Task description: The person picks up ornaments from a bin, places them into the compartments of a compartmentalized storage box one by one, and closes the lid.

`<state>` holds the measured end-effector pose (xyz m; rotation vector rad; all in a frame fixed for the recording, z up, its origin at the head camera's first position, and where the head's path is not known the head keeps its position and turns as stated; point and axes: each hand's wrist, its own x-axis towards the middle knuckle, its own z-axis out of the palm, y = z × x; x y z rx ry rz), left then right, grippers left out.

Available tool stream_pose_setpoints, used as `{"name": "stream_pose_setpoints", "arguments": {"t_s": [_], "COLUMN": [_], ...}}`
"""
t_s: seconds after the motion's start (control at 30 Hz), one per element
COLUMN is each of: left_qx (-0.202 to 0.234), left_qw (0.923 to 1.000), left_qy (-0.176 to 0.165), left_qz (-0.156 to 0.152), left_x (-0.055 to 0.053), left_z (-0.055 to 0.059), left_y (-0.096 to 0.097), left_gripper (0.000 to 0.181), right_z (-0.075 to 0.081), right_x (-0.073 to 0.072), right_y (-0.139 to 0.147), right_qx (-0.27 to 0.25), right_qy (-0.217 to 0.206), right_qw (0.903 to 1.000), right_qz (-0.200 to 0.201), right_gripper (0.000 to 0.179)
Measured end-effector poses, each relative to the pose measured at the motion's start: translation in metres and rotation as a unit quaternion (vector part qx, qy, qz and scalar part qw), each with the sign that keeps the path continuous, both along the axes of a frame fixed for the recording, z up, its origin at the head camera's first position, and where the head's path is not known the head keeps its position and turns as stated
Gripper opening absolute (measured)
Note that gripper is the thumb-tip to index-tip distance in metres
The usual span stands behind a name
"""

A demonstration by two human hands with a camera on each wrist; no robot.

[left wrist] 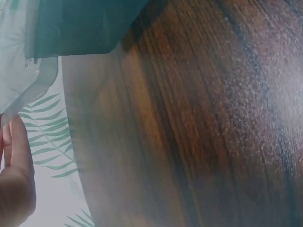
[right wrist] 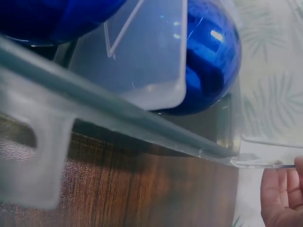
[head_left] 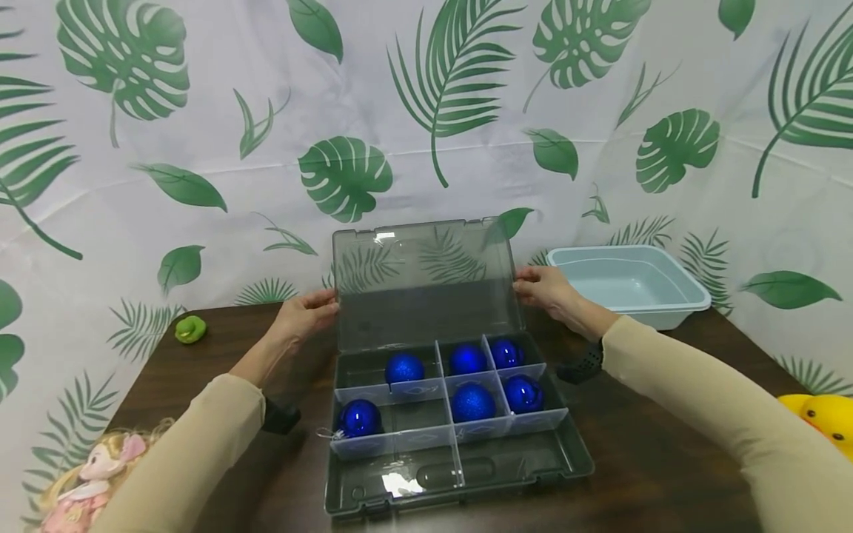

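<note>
A clear grey plastic divided box (head_left: 520,466) lies on the dark wooden table with its see-through lid (head_left: 426,314) raised at the back. My left hand (head_left: 308,314) pinches the lid's left edge, and my right hand (head_left: 543,289) grips the right edge. In the left wrist view the left hand's fingers (left wrist: 20,144) are at the lid's edge; the right wrist view has the right hand (right wrist: 284,196) at its corner. Several blue Christmas baubles, glossy (head_left: 360,419) and glittery (head_left: 473,402), sit in the back and middle compartments. One has a silver hanging loop lying over the box's left rim.
A pale blue plastic basin (head_left: 629,307) stands behind my right arm. On the table's left is a small green toy (head_left: 190,329), and a doll (head_left: 93,474) is near my left sleeve. A yellow rubber duck (head_left: 826,418) shows at the right edge. A leaf-print cloth (head_left: 266,185) hangs behind.
</note>
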<state>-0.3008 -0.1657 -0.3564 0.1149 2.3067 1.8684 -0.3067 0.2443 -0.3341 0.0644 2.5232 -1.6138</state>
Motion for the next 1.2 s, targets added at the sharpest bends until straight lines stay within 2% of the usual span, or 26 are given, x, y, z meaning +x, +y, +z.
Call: {"name": "stream_pose_setpoints", "arguments": {"t_s": [0.23, 0.37, 0.5, 0.63, 0.8, 0.93, 1.03, 1.07, 1.2], "left_qx": [-0.017, -0.021, -0.034, -0.026, -0.02, -0.066, -0.102, -0.098, -0.132], "left_qw": [0.9982, 0.9942, 0.9868, 0.976, 0.9615, 0.9545, 0.952, 0.9543, 0.9542], "left_qy": [0.058, 0.104, 0.154, 0.207, 0.259, 0.275, 0.277, 0.275, 0.268], "left_qz": [0.004, 0.017, 0.037, 0.063, 0.088, 0.096, 0.08, 0.065, 0.021], "left_x": [0.005, 0.009, 0.013, 0.021, 0.044, 0.069, 0.086, 0.092, 0.115], "left_z": [0.004, 0.002, 0.002, 0.002, 0.002, 0.006, 0.008, 0.008, 0.009], "left_y": [-0.002, -0.001, 0.0, 0.001, 0.0, -0.005, -0.008, -0.009, -0.011], "left_gripper": [0.046, 0.044, 0.042, 0.038, 0.031, 0.024, 0.016, 0.015, 0.022], "right_z": [0.001, 0.001, 0.0, 0.0, 0.003, 0.005, 0.008, 0.008, 0.011], "right_x": [0.008, 0.014, 0.021, 0.029, 0.054, 0.078, 0.094, 0.1, 0.122], "right_y": [0.004, 0.007, 0.009, 0.012, 0.016, 0.021, 0.025, 0.027, 0.031], "right_qx": [0.012, -0.014, -0.046, -0.036, -0.036, -0.039, -0.023, -0.014, 0.034], "right_qy": [0.058, 0.09, 0.126, 0.166, 0.21, 0.215, 0.191, 0.184, 0.154], "right_qw": [0.9982, 0.9958, 0.9908, 0.9854, 0.9762, 0.9724, 0.9772, 0.9784, 0.9827], "right_qz": [-0.011, -0.012, -0.016, -0.008, 0.039, 0.08, 0.09, 0.092, 0.097], "right_gripper": [0.041, 0.039, 0.038, 0.034, 0.023, 0.019, 0.024, 0.026, 0.034]}}
